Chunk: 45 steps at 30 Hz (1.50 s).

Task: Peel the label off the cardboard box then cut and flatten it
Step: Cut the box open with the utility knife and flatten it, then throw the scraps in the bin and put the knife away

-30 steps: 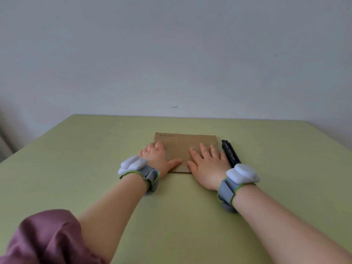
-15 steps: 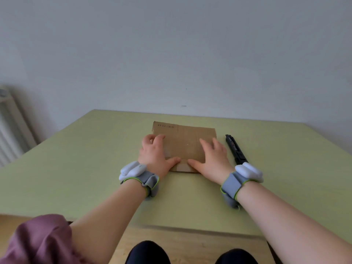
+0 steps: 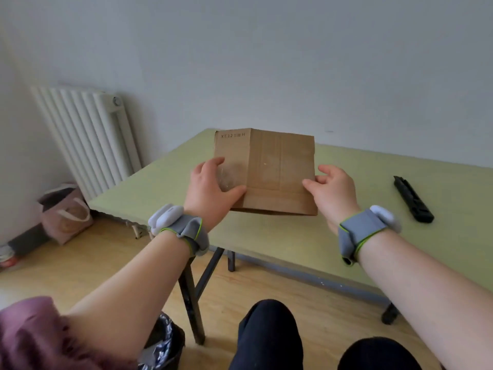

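Nearest: my knees [image 3: 269, 332] in dark trousers at the bottom edge, a purple sleeve [image 3: 34, 335] bottom left, and a bin with a shiny black liner [image 3: 162, 345] on the wood floor beside my left leg.

Both forearms reach forward, each with a grey wrist strap carrying a white pod: left strap [image 3: 178, 228], right strap [image 3: 365, 233].

Left hand [image 3: 210, 188] is clamped on the left side of the flattened cardboard box [image 3: 277, 169], thumb across the front face near the lower edge, fingers curled round the left edge. Right hand [image 3: 333, 193] is at the box's right edge with the thumb tip touching the front face; fingers loosely curled and spread. Can't tell how firmly it's pinching.

Box is off the table, held tilted up towards me above the green table's [image 3: 293, 236] near left corner. It's collapsed flat, one vertical crease up the middle, dark printed text [image 3: 232, 135] at the top left. A scuffed pale patch [image 3: 229, 174] sits just by my left thumb.

Black box cutter [image 3: 412, 198] lies on the table to the right, well apart from my right hand.

Further back: pink tote bag [image 3: 65, 212] on the floor at left, white radiator [image 3: 88, 137] against the wall behind it.
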Available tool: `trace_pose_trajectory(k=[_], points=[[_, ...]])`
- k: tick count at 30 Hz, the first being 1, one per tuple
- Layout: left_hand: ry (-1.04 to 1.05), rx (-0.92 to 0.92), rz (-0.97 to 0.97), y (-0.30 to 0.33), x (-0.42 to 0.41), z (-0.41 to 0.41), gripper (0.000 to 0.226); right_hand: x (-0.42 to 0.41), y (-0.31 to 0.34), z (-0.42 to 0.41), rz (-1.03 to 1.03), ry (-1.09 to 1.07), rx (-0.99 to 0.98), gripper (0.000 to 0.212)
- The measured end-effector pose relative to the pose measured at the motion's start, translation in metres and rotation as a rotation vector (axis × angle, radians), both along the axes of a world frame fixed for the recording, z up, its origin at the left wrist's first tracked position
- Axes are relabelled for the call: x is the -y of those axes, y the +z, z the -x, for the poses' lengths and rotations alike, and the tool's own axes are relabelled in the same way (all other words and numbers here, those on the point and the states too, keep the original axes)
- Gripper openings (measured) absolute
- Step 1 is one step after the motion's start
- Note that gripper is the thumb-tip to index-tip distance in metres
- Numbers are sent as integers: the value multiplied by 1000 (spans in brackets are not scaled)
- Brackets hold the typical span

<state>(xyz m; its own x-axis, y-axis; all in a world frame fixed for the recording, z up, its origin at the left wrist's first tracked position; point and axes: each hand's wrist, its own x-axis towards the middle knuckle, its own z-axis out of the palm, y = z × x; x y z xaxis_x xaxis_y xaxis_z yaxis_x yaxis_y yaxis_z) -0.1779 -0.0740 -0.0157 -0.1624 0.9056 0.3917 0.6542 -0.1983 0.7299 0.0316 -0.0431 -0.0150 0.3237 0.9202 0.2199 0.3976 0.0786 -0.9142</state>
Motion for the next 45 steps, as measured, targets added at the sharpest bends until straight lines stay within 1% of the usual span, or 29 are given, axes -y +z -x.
trace_pose_trajectory(k=[4, 5, 6, 7, 8, 10, 11, 14, 16, 17, 20, 23, 24, 27, 28, 29, 31, 34, 36, 37, 40, 43, 45], points=[[89, 49, -18, 0, 22, 35, 67, 8, 4, 43, -27, 111, -96, 52], [117, 53, -23, -1, 28, 44, 65, 13, 6, 53, -37, 147, -111, 49], [145, 59, -29, -2, 34, 53, 62, 17, 5, 64, -48, 189, -127, 39], [171, 73, -35, -4, 39, 61, 59, 21, 5, 73, -62, 232, -139, 26], [199, 92, -42, -6, 45, 69, 55, 26, 4, 83, -73, 271, -132, 21], [254, 141, -48, -12, 57, 85, 50, 37, 4, 102, -91, 339, -118, 30], [279, 159, -49, -17, 62, 93, 48, 42, 4, 112, -97, 366, -117, 31], [340, 214, -45, -34, 79, 118, 48, 55, -1, 141, -106, 436, -99, 26], [371, 264, -25, -49, 87, 134, 52, 63, -3, 159, -100, 498, -77, 25], [405, 307, -1, -60, 94, 147, 55, 67, -8, 174, -90, 540, -58, 28], [417, 396, 57, -77, 101, 156, 67, 76, -12, 190, -123, 584, 26, 36], [441, 420, 132, -98, 110, 164, 66, 85, -27, 211, -153, 618, 104, 35], [449, 427, 167, -105, 112, 166, 70, 88, -34, 218, -148, 634, 121, 34], [435, 477, 285, -131, 116, 169, 98, 96, -58, 233, -125, 706, 164, 33], [435, 480, 327, -139, 116, 171, 97, 97, -65, 236, -108, 729, 183, 32], [432, 484, 370, -146, 116, 171, 83, 98, -72, 239, -91, 748, 205, 32], [426, 483, 432, -159, 115, 170, 43, 99, -84, 243, -64, 780, 236, 32], [426, 467, 464, -173, 112, 172, 34, 98, -101, 252, -15, 820, 268, 33], [443, 469, 501, -181, 109, 177, 22, 93, -112, 260, 19, 842, 291, 33], [447, 462, 516, -183, 107, 179, 23, 91, -117, 263, 37, 851, 304, 34], [455, 414, 541, -184, 103, 183, 43, 83, -130, 270, 78, 867, 364, 35], [462, 399, 586, -187, 99, 192, 58, 75, -146, 281, 115, 884, 433, 36], [463, 383, 622, -192, 98, 198, 64, 70, -155, 287, 184, 910, 503, 41]])
